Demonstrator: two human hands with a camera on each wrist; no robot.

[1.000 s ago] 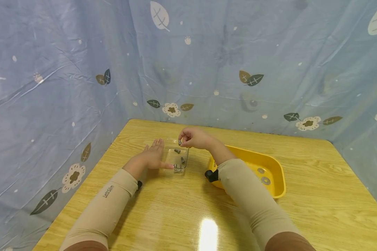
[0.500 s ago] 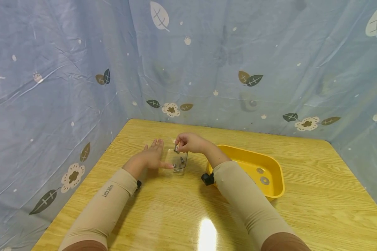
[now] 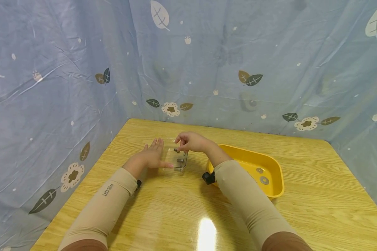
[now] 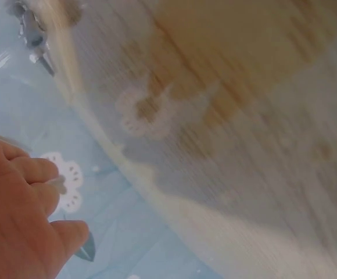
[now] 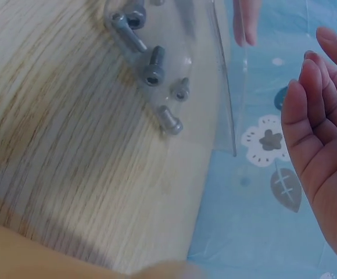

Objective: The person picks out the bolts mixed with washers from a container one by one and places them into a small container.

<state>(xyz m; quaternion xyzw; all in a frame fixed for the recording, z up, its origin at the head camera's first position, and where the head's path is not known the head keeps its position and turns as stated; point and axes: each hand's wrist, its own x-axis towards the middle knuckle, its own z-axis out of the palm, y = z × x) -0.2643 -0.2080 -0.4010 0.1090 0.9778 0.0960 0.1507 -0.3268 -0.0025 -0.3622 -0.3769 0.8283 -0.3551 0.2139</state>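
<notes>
A clear plastic box (image 3: 186,163) stands on the table with several metal socket-head screws (image 5: 154,71) lying at its bottom. My left hand (image 3: 152,156) rests against the box's left side, fingers stretched toward the far end and thumb along the near rim. In the left wrist view this hand (image 4: 14,215) shows its fingers a little bent. Over the box's far right part hovers my right hand (image 3: 193,142). The right wrist view shows that hand's fingers (image 5: 311,110) loosely bent, thumb apart, with nothing between them. One screw (image 3: 176,150) appears just below its fingertips.
A yellow tray (image 3: 264,157) stands to the right of the box, partly under the right forearm. Flat round washers (image 3: 264,180) lie in it. A blue patterned curtain (image 3: 207,62) hangs behind and left of the wooden table (image 3: 163,209).
My right hand has come slightly down and left over the box and let go of the screw it pinched. Screws in the box have shifted. The left hand stays in place.
</notes>
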